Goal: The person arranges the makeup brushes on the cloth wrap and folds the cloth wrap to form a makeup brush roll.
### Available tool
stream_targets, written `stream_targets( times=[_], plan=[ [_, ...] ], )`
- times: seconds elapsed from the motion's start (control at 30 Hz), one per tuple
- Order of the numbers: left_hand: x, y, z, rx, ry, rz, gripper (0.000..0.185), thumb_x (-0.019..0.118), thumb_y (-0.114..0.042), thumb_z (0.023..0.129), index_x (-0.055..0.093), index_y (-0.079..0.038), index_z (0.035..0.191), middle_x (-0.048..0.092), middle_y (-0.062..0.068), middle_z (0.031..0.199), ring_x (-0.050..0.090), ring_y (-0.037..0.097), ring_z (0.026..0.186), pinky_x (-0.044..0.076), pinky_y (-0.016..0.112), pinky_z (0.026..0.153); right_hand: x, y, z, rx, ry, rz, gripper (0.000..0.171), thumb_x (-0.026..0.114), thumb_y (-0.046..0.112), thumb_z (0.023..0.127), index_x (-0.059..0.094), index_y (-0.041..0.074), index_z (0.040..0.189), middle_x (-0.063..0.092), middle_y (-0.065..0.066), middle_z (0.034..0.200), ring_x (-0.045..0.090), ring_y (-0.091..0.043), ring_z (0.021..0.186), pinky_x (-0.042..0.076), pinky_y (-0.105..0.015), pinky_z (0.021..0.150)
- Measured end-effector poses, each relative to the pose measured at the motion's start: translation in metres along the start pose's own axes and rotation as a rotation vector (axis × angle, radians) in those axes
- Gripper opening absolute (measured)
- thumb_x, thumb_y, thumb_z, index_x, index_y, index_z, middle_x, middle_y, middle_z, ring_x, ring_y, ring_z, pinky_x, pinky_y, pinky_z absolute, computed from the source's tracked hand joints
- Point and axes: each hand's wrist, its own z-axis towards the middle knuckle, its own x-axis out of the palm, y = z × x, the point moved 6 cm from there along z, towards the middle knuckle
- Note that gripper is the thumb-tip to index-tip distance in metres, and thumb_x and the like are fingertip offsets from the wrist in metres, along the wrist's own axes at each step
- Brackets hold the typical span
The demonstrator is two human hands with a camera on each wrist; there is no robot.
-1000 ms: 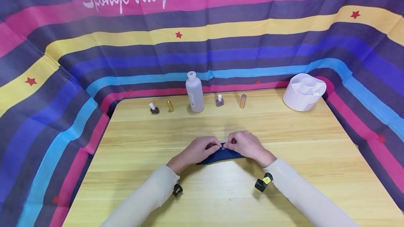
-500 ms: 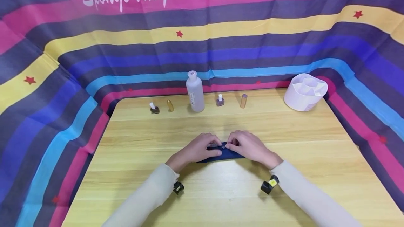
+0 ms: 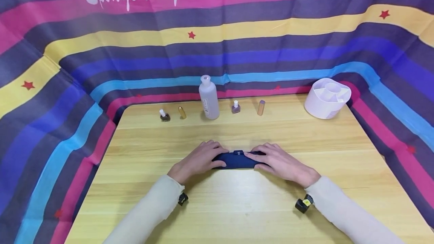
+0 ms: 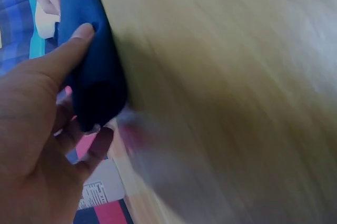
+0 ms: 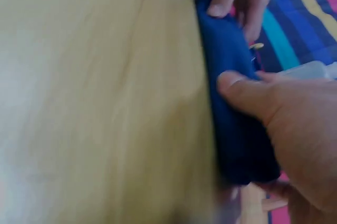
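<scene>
I see my left hand [image 3: 198,160] and right hand [image 3: 283,163] gripping a dark blue pouch [image 3: 235,160] from either end, thumbs pressed on its near side, fingers curled over it. It lies on the wooden table [image 3: 237,206], well in front of the white bottle [image 3: 208,98]. Right of the bottle, the white compartment organizer [image 3: 327,98] shows nothing inside.

Head view bright and evenly lit, in sharp focus; soft shadows under both arms on the table [image 3: 305,138]; wide-angle bending at the backdrop [image 3: 61,67] edges. No glare. Both wrist views motion-blurred and soft, the wood grain smeared; a dim shadow beside the pouch [image 4: 89,66].
</scene>
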Motion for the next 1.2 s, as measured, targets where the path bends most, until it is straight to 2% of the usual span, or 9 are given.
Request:
stream_targets(
  times=[0.1, 0.2, 0.37, 0.6, 0.77, 0.93, 1.0, 1.1, 1.2],
  plan=[
    [-0.001, 0.001, -0.003, 0.053, -0.01, 0.034, 0.048, 0.068, -0.042, 0.108, 0.068, -0.018, 0.15, 0.072, 0.003, 0.131, 0.063, 0.019, 0.121, 0.052, 0.042, 0.101, 0.002, -0.004, -0.004, -0.007, 0.001, -0.022, 0.057, 0.071, 0.035, 0.107, 0.055, 0.028, 0.161, 0.066, -0.001, 0.148, 0.06, -0.021, 0.132, 0.051, -0.047, 0.109],
    [-0.001, 0.001, -0.01, 0.079, 0.023, 0.058, 0.06, 0.07, -0.044, 0.106, 0.059, -0.018, 0.159, 0.068, 0.004, 0.138, 0.062, 0.021, 0.125, 0.051, 0.043, 0.103, 0.001, -0.011, -0.015, 0.001, 0.034, -0.033, 0.06, 0.068, 0.04, 0.109, 0.05, 0.029, 0.165, 0.063, 0.0, 0.155, 0.057, -0.023, 0.139, 0.048, -0.049, 0.116],
    [0.0, 0.004, -0.021, 0.066, 0.094, 0.066, 0.079, 0.072, -0.049, 0.104, 0.041, -0.018, 0.17, 0.059, 0.007, 0.151, 0.055, 0.023, 0.136, 0.047, 0.046, 0.113, -0.006, -0.024, -0.032, 0.021, 0.047, 0.011, 0.067, 0.073, 0.039, 0.105, 0.049, 0.024, 0.166, 0.058, -0.002, 0.163, 0.056, -0.03, 0.147, 0.045, -0.057, 0.118],
    [-0.005, 0.005, -0.022, 0.044, 0.121, 0.097, 0.071, 0.069, -0.048, 0.105, 0.047, -0.022, 0.167, 0.057, 0.005, 0.153, 0.052, 0.024, 0.137, 0.047, 0.047, 0.114, -0.007, -0.03, -0.035, 0.034, 0.038, 0.059, 0.063, 0.072, 0.038, 0.106, 0.053, 0.021, 0.163, 0.058, 0.0, 0.163, 0.057, -0.029, 0.147, 0.045, -0.058, 0.119],
    [-0.005, -0.009, -0.016, 0.006, 0.061, 0.077, 0.062, 0.057, -0.049, 0.113, 0.049, -0.018, 0.165, 0.056, 0.007, 0.157, 0.051, 0.029, 0.144, 0.046, 0.055, 0.114, -0.009, -0.02, -0.026, 0.078, 0.005, 0.063, 0.051, 0.068, 0.038, 0.109, 0.062, 0.02, 0.156, 0.066, -0.002, 0.155, 0.062, -0.03, 0.141, 0.048, -0.058, 0.116],
    [-0.004, -0.021, -0.004, -0.039, -0.033, 0.167, 0.044, 0.056, -0.041, 0.115, 0.066, -0.02, 0.153, 0.068, 0.004, 0.14, 0.061, 0.027, 0.13, 0.05, 0.051, 0.103, -0.007, -0.008, -0.004, 0.07, -0.063, 0.067, 0.038, 0.069, 0.029, 0.109, 0.073, 0.018, 0.145, 0.072, -0.006, 0.146, 0.068, -0.03, 0.133, 0.052, -0.057, 0.112],
    [-0.002, -0.016, 0.0, -0.094, -0.018, 0.127, 0.043, 0.06, -0.041, 0.113, 0.067, -0.022, 0.15, 0.068, 0.003, 0.137, 0.061, 0.026, 0.127, 0.049, 0.051, 0.103, -0.004, -0.008, -0.001, 0.058, -0.086, 0.084, 0.036, 0.073, 0.027, 0.106, 0.075, 0.018, 0.141, 0.074, -0.005, 0.142, 0.07, -0.028, 0.129, 0.053, -0.055, 0.11],
    [0.003, -0.002, 0.001, -0.174, 0.002, -0.017, 0.043, 0.066, -0.043, 0.11, 0.068, -0.023, 0.147, 0.067, 0.004, 0.135, 0.059, 0.026, 0.126, 0.047, 0.051, 0.103, 0.0, -0.013, -0.001, 0.06, -0.096, 0.126, 0.035, 0.076, 0.026, 0.104, 0.077, 0.021, 0.139, 0.077, -0.001, 0.137, 0.07, -0.024, 0.126, 0.054, -0.052, 0.106],
    [0.004, 0.008, -0.002, -0.184, 0.002, -0.102, 0.042, 0.068, -0.044, 0.108, 0.07, -0.023, 0.144, 0.067, 0.002, 0.132, 0.058, 0.024, 0.124, 0.045, 0.049, 0.103, 0.001, -0.017, -0.003, 0.074, -0.067, 0.149, 0.038, 0.076, 0.032, 0.104, 0.075, 0.024, 0.142, 0.075, 0.002, 0.14, 0.067, -0.022, 0.128, 0.052, -0.051, 0.107]
  ],
)
